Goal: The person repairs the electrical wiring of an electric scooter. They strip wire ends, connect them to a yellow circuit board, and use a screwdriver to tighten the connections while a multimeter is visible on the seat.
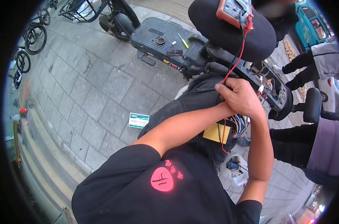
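My right hand [244, 98] is closed, thumb against fingers, on the test leads [238, 59], a red one and a black one. The leads run down from a red-cased multimeter [235, 12] lying on the dark scooter seat [210, 20]. Below my hands the red lead shows again and hangs in a loop. My left forearm [192, 125] reaches across to the right; its hand is mostly hidden behind my right hand, so its fingers cannot be read. Just beneath my wrists sits a gold finned controller box [216, 133] with a bundle of coloured wires [239, 125].
The scooter's footboard [149, 33] holds a tape roll [161, 40], a yellow-green screwdriver [183, 41] and small parts. Exposed wiring [264, 87] shows at its rear. A green-and-white card [139, 120] lies on the paving. A white tub [235, 175] holds tools. People stand at right.
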Available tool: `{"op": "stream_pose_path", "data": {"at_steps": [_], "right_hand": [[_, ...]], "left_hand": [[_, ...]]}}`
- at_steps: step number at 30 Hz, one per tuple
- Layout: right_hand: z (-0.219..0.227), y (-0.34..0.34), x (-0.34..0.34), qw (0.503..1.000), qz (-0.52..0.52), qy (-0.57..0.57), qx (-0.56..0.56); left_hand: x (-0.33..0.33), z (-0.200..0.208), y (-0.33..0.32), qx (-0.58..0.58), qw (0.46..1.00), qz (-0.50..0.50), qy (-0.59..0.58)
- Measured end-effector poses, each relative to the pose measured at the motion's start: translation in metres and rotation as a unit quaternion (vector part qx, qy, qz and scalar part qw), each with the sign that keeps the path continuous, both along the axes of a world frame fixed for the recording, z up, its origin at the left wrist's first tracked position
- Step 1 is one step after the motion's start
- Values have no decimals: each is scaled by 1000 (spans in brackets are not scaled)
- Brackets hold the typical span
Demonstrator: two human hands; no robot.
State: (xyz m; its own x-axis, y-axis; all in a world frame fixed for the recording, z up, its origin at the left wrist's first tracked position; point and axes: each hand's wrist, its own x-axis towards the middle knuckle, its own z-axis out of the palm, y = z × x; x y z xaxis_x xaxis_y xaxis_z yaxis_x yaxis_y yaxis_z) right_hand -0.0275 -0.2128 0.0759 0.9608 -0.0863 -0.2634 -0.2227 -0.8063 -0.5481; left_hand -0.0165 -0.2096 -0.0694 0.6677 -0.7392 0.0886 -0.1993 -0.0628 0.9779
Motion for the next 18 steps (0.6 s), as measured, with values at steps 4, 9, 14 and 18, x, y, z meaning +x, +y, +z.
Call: {"op": "stream_pose_path", "data": {"at_steps": [4,9,14,18], "right_hand": [[0,21,-2,997,16,-34,60],[3,37,13,989,-20,-54,133],[-9,31,27,991,-31,-58,115],[-6,34,28,991,-46,-67,109]], "left_hand": [[-4,0,-2,15,1000,17,-19],[-2,4,-11,57,998,17,25],[18,24,-1,104,992,-65,-27],[34,13,5,60,985,-104,120]]}}
